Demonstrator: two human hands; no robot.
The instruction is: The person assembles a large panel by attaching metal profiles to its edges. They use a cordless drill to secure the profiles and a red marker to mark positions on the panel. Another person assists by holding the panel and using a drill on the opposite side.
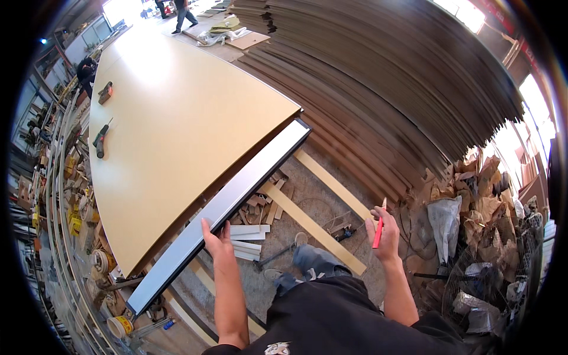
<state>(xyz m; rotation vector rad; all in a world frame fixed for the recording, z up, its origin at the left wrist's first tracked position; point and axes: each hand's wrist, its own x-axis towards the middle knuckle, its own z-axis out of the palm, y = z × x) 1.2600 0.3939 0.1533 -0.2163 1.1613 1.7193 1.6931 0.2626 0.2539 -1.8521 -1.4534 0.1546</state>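
A long white bar with dark edges (228, 192) lies at a slant along the near end of a big cream panel (189, 112), with a narrow gap between them. My left hand (218, 238) is closed on the bar's near edge, thumb on top and fingers reaching underneath. Out to the right, my right hand (387, 239) is raised and closed around a slim red tool (377, 235). Its upper tip is light-coloured; I cannot make out its exact kind. That hand is apart from the bar and panel.
Pale wooden rails (316, 222) run under the bar toward me. A cordless drill (100, 144) and another hand tool (105, 93) lie on the panel. Tall stacked brown boards (378, 77) stand right. Crumpled paper (488, 201) and wood offcuts (257, 207) lie about. People are farther back.
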